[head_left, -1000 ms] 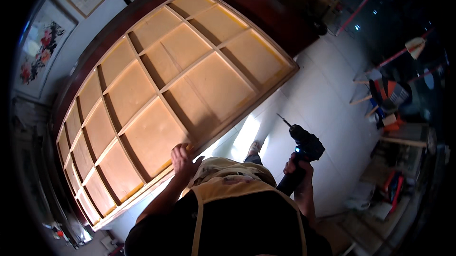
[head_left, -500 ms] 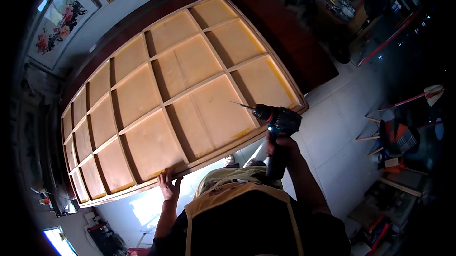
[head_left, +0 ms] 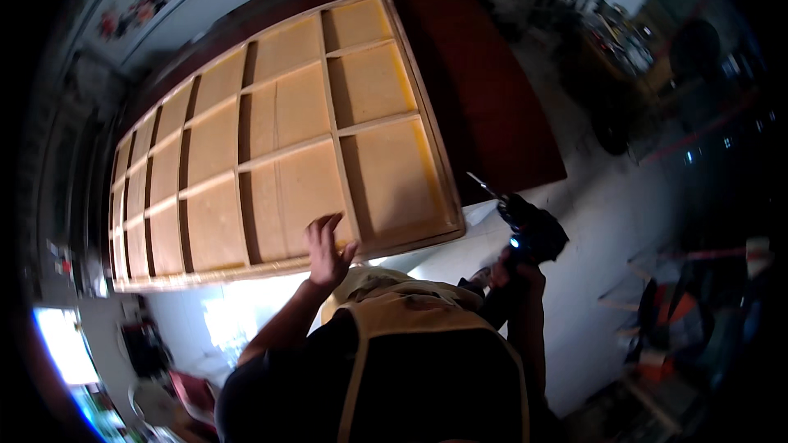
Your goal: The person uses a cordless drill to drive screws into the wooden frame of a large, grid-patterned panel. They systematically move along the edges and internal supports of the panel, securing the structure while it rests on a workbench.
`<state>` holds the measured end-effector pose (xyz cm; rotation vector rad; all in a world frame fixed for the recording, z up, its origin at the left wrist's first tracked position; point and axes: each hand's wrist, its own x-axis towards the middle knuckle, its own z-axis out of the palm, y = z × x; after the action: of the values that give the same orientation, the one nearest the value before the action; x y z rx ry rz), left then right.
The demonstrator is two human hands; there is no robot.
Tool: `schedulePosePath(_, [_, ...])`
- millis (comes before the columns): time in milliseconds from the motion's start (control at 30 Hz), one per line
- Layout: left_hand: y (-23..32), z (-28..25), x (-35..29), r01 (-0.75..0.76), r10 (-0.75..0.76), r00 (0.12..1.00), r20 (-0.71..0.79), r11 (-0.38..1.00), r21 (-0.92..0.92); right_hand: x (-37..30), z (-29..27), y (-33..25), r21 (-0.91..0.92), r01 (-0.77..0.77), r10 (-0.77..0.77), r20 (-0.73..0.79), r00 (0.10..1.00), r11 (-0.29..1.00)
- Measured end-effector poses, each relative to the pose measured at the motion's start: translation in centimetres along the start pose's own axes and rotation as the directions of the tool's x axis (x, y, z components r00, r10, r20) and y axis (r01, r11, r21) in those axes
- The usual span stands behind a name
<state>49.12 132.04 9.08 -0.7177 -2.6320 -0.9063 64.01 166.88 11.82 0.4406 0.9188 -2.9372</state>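
Observation:
My right hand grips a dark cordless drill with its light on. A long thin bit points up and to the left from its chuck, off the near right corner of a large wooden panel. The panel lies with its grid of battens facing up, dividing it into several shallow compartments. My left hand is at the panel's near edge with fingers apart and nothing in them; whether it touches the wood I cannot tell.
A dark red tabletop extends under and beyond the panel. At the right, a chair with a patterned seat stands on the pale tiled floor. Cluttered tools lie at the far right. A framed flower picture is at the far left.
The view has turned, and the panel appears shifted left. My left hand has moved rightward along the near edge. The drill has gone from above the panel to beyond its right corner.

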Motion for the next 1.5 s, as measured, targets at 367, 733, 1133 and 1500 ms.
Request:
schedulePosePath(367, [20.7, 14.3, 10.8, 0.260, -0.256, 0.965, -0.061, 0.962, 0.082, 1.9, -17.2, -24.9, 0.017, -0.078, 0.075, 0.122, 0.990, 0.997])
schedulePosePath(733, [22.9, 33.1, 27.0, 0.370, -0.328, 0.920, -0.215, 0.908, 0.199, 15.9, -26.4, -44.7, -0.080, -0.268, 0.279, 0.286, 0.917, 0.960])
schedulePosePath(1133, [30.8, 44.0, 41.8, 0.561, -0.478, 0.817, -0.324, 0.787, 0.255, 32.8, -33.8, -64.3, -0.139, -0.344, 0.364, 0.167, 0.916, 0.929])
schedulePosePath(1500, [28.4, 42.0, 45.4, 0.761, -0.542, 0.630, -0.557, 0.574, 0.302, 52.6, -29.4, -66.8, -0.289, -0.546, 0.615, 0.287, 0.734, 0.787])
